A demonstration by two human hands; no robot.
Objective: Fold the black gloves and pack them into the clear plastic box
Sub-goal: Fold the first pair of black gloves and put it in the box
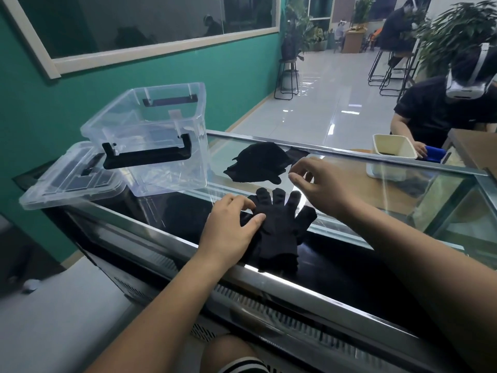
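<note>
Room: teal wall with a long framed window on the left, glossy tiled floor running back to potted plants and stools.
Counter: a glass-topped counter (295, 286) with a metal front rail spans the view from left to right.
Person opposite: a seated person (441, 106) in a dark shirt and a white headset, at the far right, beside a cream bin (392, 149).
Box: the clear plastic box (161, 125) stands upright on the counter's left end, uncovered, with black handles; no glove shows inside it.
Lid: the clear lid (67, 184) lies just left of the box, touching it.
Glove pile: a loose heap of black gloves (258, 162) lies on the glass to the right of the box.
Flat glove: a flat black glove (279, 230) lies spread near the front rail, fingers pointing away, more black cloth layered under it.
Left hand: the left hand (228, 230) grips the flat black glove's left edge, thumb on top.
Right hand: the right hand (320, 184) hovers between the heap and the flat black glove, fingers loosely curled, grasping nothing.
</note>
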